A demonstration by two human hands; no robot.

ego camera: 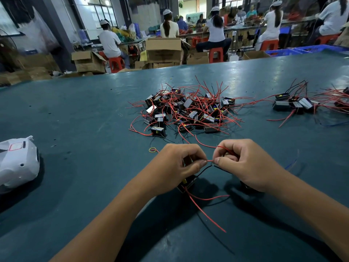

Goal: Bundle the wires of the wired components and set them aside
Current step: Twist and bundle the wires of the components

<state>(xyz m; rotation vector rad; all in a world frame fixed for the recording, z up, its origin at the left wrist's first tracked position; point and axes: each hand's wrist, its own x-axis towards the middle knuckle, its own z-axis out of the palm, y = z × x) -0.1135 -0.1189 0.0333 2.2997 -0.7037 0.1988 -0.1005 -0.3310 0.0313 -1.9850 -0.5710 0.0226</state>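
Both hands work low over the dark teal, scuffed desk point(75, 114). The left hand point(177, 167) and the right hand point(243, 163) each pinch the same thin red insulated wire point(210, 160) between thumb and forefinger, the grip narrow on both sides, fingertips almost meeting. Under the left palm sits a small black box-shaped component with a yellow tab point(186, 183); it is mostly hidden. A thin black lead point(204, 170) runs from it toward the right hand, and more red leads trail toward the near edge of the desk.

The risks, as I judge them:
- The pinch is on a very short stretch of slick wire, so a slip would let the leads spring apart and the bundle would have to be gathered again.
- The long loose red lead point(207, 214) lying near the forearms could catch on a wrist and drag the component off its spot.
- Another red wire arcs from the right hand back toward the tangled heap of black components with red wires point(186, 110). If it belongs to that heap, pulling would drag neighbours along.
- The small yellow rubber band point(153, 149) lies just left of the left hand; reaching for it means freeing one hand, and the twist may loosen.

A second, smaller group of black components with red and black leads point(294, 104) sits well apart at the far right.
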